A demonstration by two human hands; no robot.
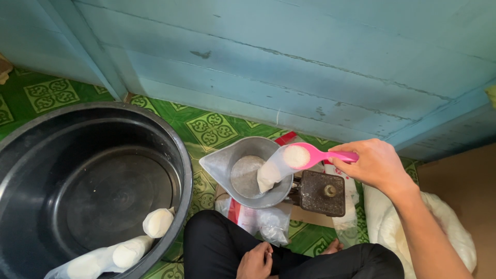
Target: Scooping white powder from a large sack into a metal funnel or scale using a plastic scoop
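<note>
Pink spoon (315, 155), heaped with white powder, held by its handle in the closed right hand (374, 165) above a small clear bag (274, 170) in the metal scale pan (243, 168). Left hand (256, 261) rests loosely curled, empty. Black tub (31, 134) holds two filled bags (157, 222).

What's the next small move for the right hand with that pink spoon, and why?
Probably tip the pink spoon so its white powder drops into the clear bag. The right hand holds the loaded spoon right at the bag's mouth, and the bag lies in the metal scale pan, partly filled. The left hand rests on the lap, away from the bag, so pour gently.
</note>
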